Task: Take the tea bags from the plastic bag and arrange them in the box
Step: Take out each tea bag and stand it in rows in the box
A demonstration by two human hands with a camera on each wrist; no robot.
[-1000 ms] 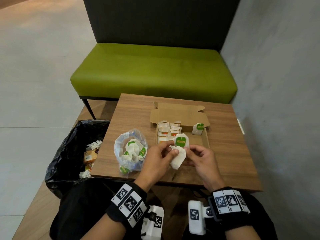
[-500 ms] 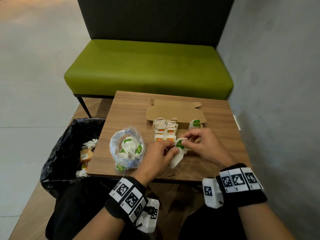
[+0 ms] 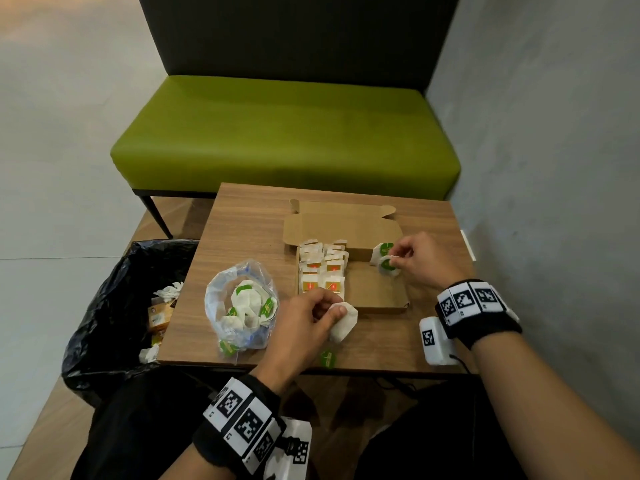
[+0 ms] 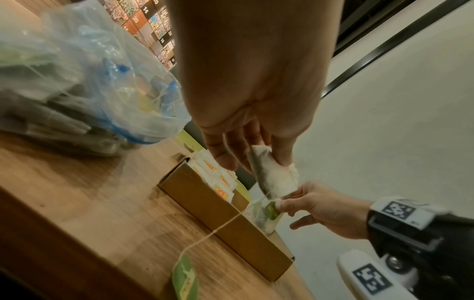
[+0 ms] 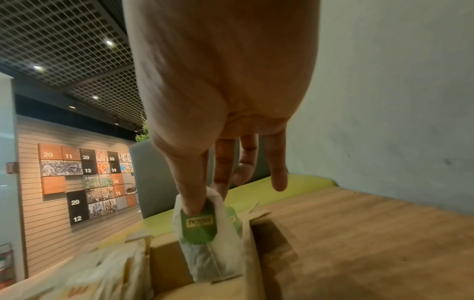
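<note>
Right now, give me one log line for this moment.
left hand: holds tea bag | right hand: pinches green-tagged tea bag at box far-right corner | plastic bag: bags remain

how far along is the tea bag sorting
Roughly midway. Done: orange-tagged tea bags fill the box's left side. In hand: right hand sets a green-tagged bag at its right wall; left hand holds another bag. Left: several in the plastic bag.
</note>
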